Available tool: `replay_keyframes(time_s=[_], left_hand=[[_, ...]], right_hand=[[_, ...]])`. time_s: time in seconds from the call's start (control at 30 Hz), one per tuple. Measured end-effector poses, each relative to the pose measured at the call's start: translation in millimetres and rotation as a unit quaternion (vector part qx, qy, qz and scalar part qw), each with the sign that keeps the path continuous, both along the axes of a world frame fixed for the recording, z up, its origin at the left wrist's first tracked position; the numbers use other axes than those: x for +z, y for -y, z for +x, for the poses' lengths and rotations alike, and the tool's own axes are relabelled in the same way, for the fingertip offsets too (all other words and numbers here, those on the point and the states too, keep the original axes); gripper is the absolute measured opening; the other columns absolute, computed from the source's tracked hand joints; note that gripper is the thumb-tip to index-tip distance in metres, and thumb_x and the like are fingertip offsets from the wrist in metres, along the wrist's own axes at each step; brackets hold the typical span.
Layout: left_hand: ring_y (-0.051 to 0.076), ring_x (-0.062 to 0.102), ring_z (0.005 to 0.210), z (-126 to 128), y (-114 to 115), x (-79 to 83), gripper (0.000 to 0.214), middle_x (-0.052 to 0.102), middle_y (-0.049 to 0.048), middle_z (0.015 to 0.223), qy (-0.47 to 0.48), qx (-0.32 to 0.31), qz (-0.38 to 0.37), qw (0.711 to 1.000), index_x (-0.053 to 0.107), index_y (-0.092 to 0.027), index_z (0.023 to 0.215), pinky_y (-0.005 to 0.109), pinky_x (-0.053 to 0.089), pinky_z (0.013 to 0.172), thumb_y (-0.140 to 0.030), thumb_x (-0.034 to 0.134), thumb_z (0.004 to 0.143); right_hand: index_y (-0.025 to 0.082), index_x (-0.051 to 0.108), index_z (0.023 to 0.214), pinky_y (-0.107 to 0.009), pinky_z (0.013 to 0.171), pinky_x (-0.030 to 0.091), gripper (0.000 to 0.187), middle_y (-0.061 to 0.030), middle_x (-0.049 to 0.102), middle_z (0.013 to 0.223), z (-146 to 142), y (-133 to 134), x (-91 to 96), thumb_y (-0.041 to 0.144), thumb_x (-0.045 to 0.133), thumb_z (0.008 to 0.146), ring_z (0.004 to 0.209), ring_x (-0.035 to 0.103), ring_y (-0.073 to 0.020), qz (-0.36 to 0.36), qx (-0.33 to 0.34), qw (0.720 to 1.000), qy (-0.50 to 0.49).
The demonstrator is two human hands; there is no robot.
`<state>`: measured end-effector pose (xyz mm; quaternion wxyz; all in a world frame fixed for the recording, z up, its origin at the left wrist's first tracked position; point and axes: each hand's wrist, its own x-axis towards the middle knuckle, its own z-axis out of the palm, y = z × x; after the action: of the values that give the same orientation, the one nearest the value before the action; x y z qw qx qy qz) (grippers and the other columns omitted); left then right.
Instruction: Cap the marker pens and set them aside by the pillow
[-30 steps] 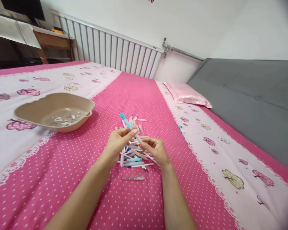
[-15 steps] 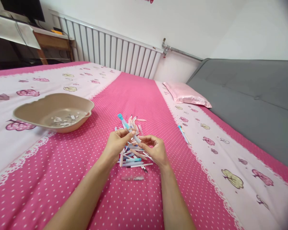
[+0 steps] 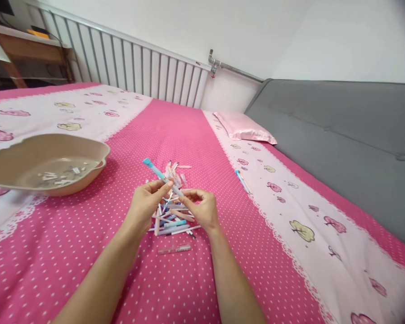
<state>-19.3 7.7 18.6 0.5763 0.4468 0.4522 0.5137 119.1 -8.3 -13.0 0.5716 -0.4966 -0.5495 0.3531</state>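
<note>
Between my two hands is a pen (image 3: 154,168) with a light blue cap and a pale barrel, tilted with its capped end up to the left. My left hand (image 3: 148,198) pinches it around the middle. The fingertips of my right hand (image 3: 202,207) close on its lower right end. Under my hands lies a loose pile of pen parts (image 3: 175,216): pale pink and blue barrels, thin white refills and a light blue cap. In front of the pile, nearer to me, rests a clear tube-like piece (image 3: 174,249).
A beige basin (image 3: 54,153) with small white pieces in it stands at the left on the bedspread (image 3: 175,121). Some blue-capped pens (image 3: 243,181) lie to the right. Farther off are a pink pillow (image 3: 245,127), a grey headboard (image 3: 324,135) and a white radiator (image 3: 121,58).
The whole view has shifted, so everything sits farther left. Both hands keep hold of the same pen, which now tilts a little flatter.
</note>
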Motion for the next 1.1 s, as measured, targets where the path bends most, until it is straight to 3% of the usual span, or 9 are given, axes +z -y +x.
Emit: replay_keyframes(time_s=[0.17, 0.37, 0.5, 0.6, 0.83, 1.1], left_hand=[[0.013, 0.057, 0.051, -5.2, -1.4, 2.0, 0.064, 0.068, 0.0059, 0.068, -0.012, -0.003, -0.004, 1.0, 0.064, -0.011, 0.105, 0.021, 0.043, 0.047, -0.045, 0.076, 0.053], [0.01, 0.056, 0.051, -14.5, -6.8, 3.4, 0.049, 0.065, 0.0023, 0.061, -0.015, 0.052, 0.006, 0.999, 0.068, -0.011, 0.09, 0.018, 0.042, 0.047, -0.039, 0.078, 0.05], [0.012, 0.058, 0.053, -16.8, -7.9, 3.3, 0.046, 0.067, 0.0032, 0.063, -0.004, 0.05, 0.013, 0.999, 0.068, -0.013, 0.087, 0.019, 0.043, 0.047, -0.039, 0.077, 0.051], [0.013, 0.058, 0.053, -17.4, -8.6, 2.6, 0.045, 0.067, 0.0044, 0.065, -0.008, 0.055, 0.013, 0.998, 0.068, -0.013, 0.084, 0.02, 0.043, 0.047, -0.04, 0.077, 0.049], [0.01, 0.055, 0.054, -20.5, -13.0, -3.1, 0.046, 0.068, 0.0042, 0.07, -0.044, 0.068, 0.011, 0.997, 0.069, -0.014, 0.085, 0.018, 0.04, 0.048, -0.042, 0.077, 0.049], [0.013, 0.057, 0.052, -21.2, -12.5, -3.6, 0.044, 0.068, 0.0042, 0.068, -0.046, 0.063, 0.004, 0.997, 0.068, -0.015, 0.086, 0.02, 0.042, 0.047, -0.041, 0.076, 0.052]], right_hand=[[0.015, 0.07, 0.078, -0.028, 0.061, 0.051, 0.026, -0.0047, 0.07, 0.069, 4.8, -7.5, -12.2, 0.038, 0.069, 0.066, 0.061, 0.063, -0.0165, 0.0, -0.095, 0.995, -0.02], [0.013, 0.071, 0.083, -0.028, 0.067, 0.049, 0.039, -0.0069, 0.071, 0.076, 55.5, -24.3, -23.5, 0.047, 0.065, 0.065, 0.067, 0.063, -0.0173, 0.002, -0.271, 0.962, 0.031], [0.014, 0.073, 0.084, -0.028, 0.065, 0.048, 0.039, -0.0068, 0.072, 0.077, 103.3, -26.3, -26.5, 0.047, 0.063, 0.065, 0.069, 0.063, -0.0194, -0.065, -0.357, 0.923, 0.128], [0.02, 0.074, 0.085, -0.025, 0.069, 0.047, 0.034, -0.0038, 0.072, 0.078, 132.7, -26.9, -30.9, 0.045, 0.061, 0.067, 0.074, 0.065, -0.0193, -0.148, -0.42, 0.87, 0.209], [0.022, 0.074, 0.085, -0.03, 0.069, 0.047, 0.032, -0.0092, 0.072, 0.084, 169.0, -36.1, -47.5, 0.043, 0.061, 0.065, 0.081, 0.065, -0.0258, -0.229, -0.47, 0.814, 0.252], [0.023, 0.074, 0.087, -0.032, 0.068, 0.049, 0.032, -0.013, 0.071, 0.088, 180.6, -44.4, -54.5, 0.042, 0.06, 0.065, 0.083, 0.065, -0.0267, -0.265, -0.488, 0.783, 0.28]])
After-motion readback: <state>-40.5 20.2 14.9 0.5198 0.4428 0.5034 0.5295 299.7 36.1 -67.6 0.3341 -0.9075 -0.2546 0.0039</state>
